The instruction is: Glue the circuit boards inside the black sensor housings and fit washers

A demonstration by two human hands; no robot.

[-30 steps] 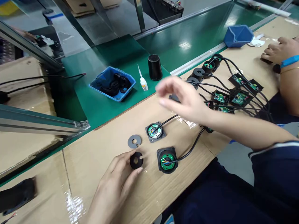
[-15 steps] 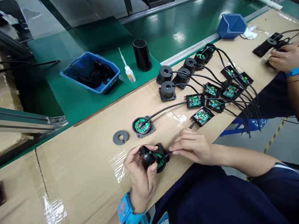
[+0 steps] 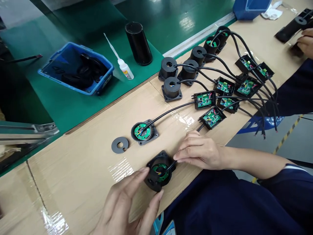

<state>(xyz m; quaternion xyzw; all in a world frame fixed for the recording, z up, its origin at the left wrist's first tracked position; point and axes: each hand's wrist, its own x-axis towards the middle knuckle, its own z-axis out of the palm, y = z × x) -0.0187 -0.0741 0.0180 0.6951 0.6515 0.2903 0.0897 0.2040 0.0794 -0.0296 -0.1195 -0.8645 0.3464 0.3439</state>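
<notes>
My left hand (image 3: 129,199) pinches a black ring-shaped cover (image 3: 153,181) between thumb and fingertips. The cover is tilted at the near-left rim of a round black housing (image 3: 162,158), which has a green circuit board (image 3: 163,168) and thin coloured wires inside. My right hand (image 3: 199,151) is closed on the black cable (image 3: 171,164) that runs into this housing. Farther back on the bench lies a second open housing (image 3: 155,134) with its green board showing. Beside it, a flat dark disc (image 3: 120,145) with a centre hole and a notch rests on the bench.
Several capped black housings (image 3: 171,88) stand at the back, cabled to small black boxes with green boards (image 3: 204,99). A blue bin (image 3: 105,81) of black parts, a white bottle (image 3: 126,70) and a black cylinder (image 3: 139,45) are on the green mat. A co-worker's hand (image 3: 305,42) is at right.
My left hand has shifted toward me and left, and the cover has tipped down beside the housing, exposing more of its board. My right hand stays on the cable. The camera view has shifted slightly.
</notes>
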